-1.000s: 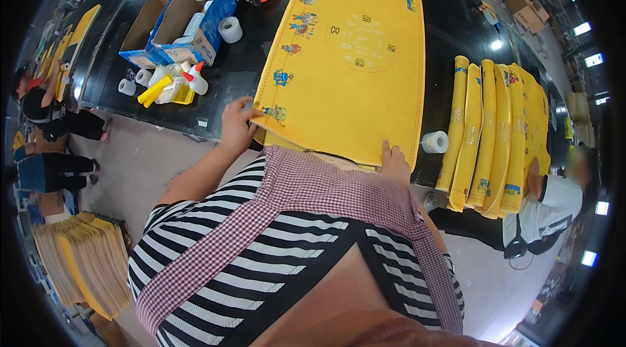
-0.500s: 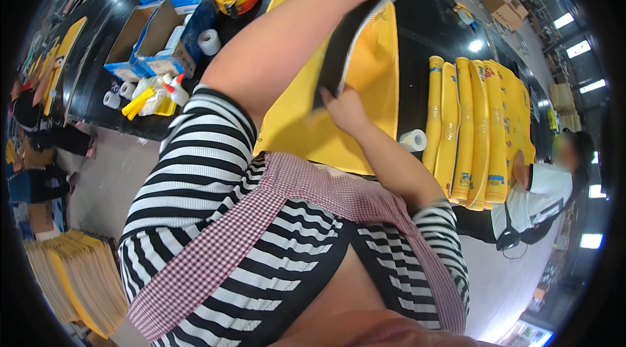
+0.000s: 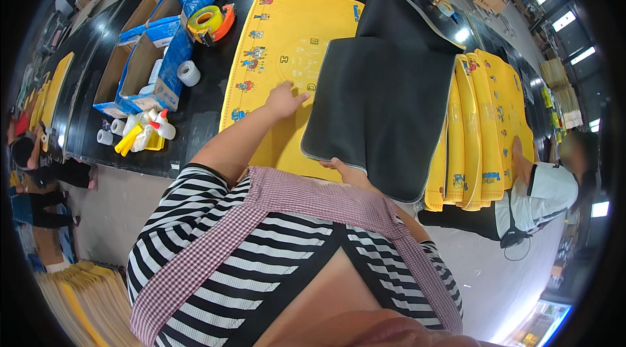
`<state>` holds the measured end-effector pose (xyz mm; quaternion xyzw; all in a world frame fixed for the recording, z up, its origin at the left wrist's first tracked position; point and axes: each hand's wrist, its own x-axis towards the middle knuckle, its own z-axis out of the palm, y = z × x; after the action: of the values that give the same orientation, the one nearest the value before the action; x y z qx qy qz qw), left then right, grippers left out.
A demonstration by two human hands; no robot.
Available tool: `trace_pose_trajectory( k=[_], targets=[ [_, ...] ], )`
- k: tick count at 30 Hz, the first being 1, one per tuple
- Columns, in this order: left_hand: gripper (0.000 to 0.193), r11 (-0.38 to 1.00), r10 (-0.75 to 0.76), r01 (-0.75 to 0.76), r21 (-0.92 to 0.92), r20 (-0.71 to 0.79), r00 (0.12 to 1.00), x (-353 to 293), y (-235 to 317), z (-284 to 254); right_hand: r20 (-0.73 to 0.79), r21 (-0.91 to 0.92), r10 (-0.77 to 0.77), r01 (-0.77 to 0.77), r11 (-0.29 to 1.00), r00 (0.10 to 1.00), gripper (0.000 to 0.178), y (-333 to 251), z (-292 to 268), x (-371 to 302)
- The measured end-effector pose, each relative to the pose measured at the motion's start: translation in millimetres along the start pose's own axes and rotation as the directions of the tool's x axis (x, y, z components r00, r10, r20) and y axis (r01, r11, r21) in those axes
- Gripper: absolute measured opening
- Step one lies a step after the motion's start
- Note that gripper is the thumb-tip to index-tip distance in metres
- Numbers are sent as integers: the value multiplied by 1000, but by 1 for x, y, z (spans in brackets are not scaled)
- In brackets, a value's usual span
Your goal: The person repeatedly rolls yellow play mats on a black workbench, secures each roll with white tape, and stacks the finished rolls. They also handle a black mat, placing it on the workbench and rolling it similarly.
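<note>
A yellow mat [image 3: 261, 53] with small coloured cartoon prints lies flat on the black table in front of me. My left hand [image 3: 287, 102] is over its middle, thumb apart from the fingers, holding nothing; whether it touches the surface I cannot tell. My right hand [image 3: 349, 173] grips the near edge of a second mat [image 3: 385, 99], thumb on top and fingers hidden underneath. This mat shows its black side up, its far part bent over, and covers the right part of the yellow one.
Folded yellow mats [image 3: 479, 125] are piled at the right, where a co-worker's arm [image 3: 520, 161] reaches in. On the left stand blue cardboard boxes [image 3: 171, 73], tape in an orange dispenser [image 3: 212, 24], white rolls [image 3: 188, 74] and small bottles [image 3: 163, 126]. More mats [image 3: 91, 301] are stacked at lower left.
The mat held upright between both hands has come down to the right, black side up. My left hand has let go and moved back over the yellow mat; my right hand is lower.
</note>
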<state>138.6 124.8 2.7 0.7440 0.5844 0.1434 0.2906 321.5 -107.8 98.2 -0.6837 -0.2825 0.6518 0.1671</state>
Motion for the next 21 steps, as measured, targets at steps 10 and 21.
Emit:
trace_pose_trajectory(
  k=[10, 21],
  targets=[
    [56, 26, 79, 644, -764, 644, 761, 6, 62, 41, 85, 729, -557, 329, 600, 826, 101, 67, -29, 2],
    [65, 500, 284, 281, -819, 462, 840, 19, 79, -39, -957, 78, -54, 434, 897, 284, 56, 210, -88, 15]
  ],
)
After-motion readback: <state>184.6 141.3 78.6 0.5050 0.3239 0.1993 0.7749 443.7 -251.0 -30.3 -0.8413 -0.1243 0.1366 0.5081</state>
